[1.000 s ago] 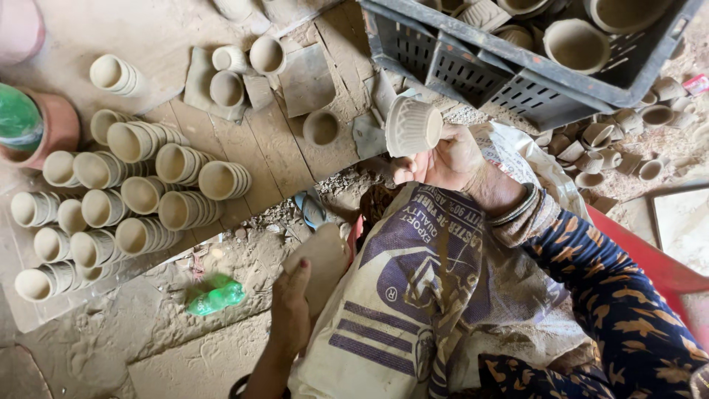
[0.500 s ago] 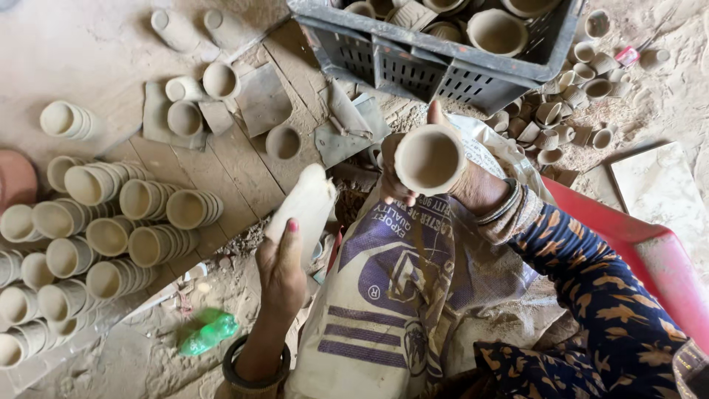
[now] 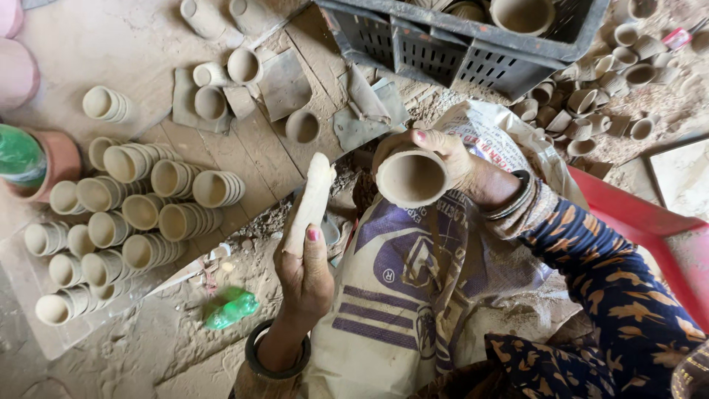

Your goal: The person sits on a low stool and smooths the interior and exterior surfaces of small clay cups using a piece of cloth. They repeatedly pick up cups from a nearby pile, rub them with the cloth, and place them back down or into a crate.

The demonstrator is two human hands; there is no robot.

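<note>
a small pottery workshop, set on a dusty earthen floor. rows of stacked unfired clay cups (image 3: 140, 214) lie on a wooden board (image 3: 273, 159), and more fill a dark plastic crate (image 3: 473, 52).

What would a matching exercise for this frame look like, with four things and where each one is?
Things:
1. clay cup
2. pale stick-shaped tool
3. green plastic piece
4. dark crate

Places:
A. lying on the dusty floor
B. held in the left hand
C. at the top of the view, holding pots
D. held in the right hand

Pairs: 1-D, 2-B, 3-A, 4-C
</note>
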